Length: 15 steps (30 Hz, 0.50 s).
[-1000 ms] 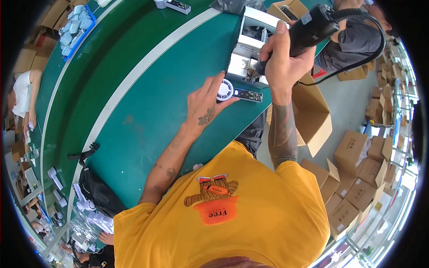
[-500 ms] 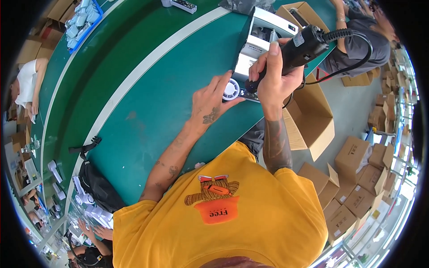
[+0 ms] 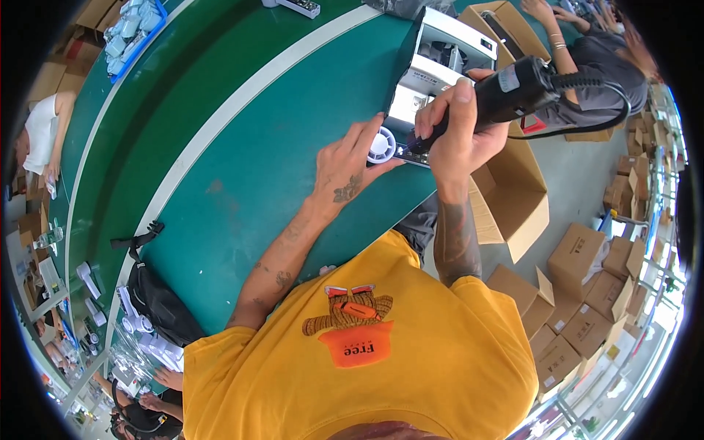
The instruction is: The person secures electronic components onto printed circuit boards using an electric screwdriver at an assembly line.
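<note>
My left hand (image 3: 343, 163) is closed on a small handheld fan, its fingers and thumb on either side of the round pale fan head (image 3: 381, 146). The fan's body stretches right from the head, with a dark strip like a circuit board showing. In my right hand (image 3: 462, 136) is a black electric screwdriver (image 3: 506, 92), tilted, its lower end at the fan's body beside the head. My fingers partly cover that end, so I cannot tell whether the bit touches a screw. A black cable leaves the tool's upper end.
Just beyond my hands stands a white box (image 3: 440, 72) with dark parts inside. An open carton (image 3: 510, 191) sits right of the bench. A black bag (image 3: 161, 301) lies at the left, near several pale fans. A blue tray (image 3: 150, 40) stands far left. Other people work nearby.
My right hand and the screwdriver have shifted slightly right, and the tool's upper end has dropped lower. My left hand stays on the fan, nearly unmoved.
</note>
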{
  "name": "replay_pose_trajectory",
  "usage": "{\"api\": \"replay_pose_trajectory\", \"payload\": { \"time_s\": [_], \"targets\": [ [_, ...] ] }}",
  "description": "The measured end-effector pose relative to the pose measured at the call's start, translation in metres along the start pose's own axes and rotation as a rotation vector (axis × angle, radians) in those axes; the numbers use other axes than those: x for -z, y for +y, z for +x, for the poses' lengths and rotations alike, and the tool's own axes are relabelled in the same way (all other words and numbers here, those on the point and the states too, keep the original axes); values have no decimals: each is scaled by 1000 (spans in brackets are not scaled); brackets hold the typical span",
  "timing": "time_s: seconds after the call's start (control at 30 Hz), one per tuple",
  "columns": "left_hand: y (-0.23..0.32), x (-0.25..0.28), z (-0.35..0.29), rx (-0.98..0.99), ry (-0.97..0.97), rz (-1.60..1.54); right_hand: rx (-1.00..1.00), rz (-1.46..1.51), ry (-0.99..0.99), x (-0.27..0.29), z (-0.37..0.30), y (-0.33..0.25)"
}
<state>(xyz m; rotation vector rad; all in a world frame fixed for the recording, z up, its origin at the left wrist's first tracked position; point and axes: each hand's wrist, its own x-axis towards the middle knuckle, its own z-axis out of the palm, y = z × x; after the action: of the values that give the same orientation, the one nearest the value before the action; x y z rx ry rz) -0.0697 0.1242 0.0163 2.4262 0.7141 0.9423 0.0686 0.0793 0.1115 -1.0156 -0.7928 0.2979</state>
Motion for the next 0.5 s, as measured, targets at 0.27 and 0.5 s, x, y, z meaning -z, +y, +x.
{"api": "replay_pose_trajectory", "payload": {
  "time_s": [0.27, 0.5],
  "targets": [
    [-4, -3, 0, -10, 4, -14, 53, -47, -54, -2, -17, 6],
    [-4, 2, 0, 11, -16, -16, 105, -86, -70, 4, -33, 6]
  ]
}}
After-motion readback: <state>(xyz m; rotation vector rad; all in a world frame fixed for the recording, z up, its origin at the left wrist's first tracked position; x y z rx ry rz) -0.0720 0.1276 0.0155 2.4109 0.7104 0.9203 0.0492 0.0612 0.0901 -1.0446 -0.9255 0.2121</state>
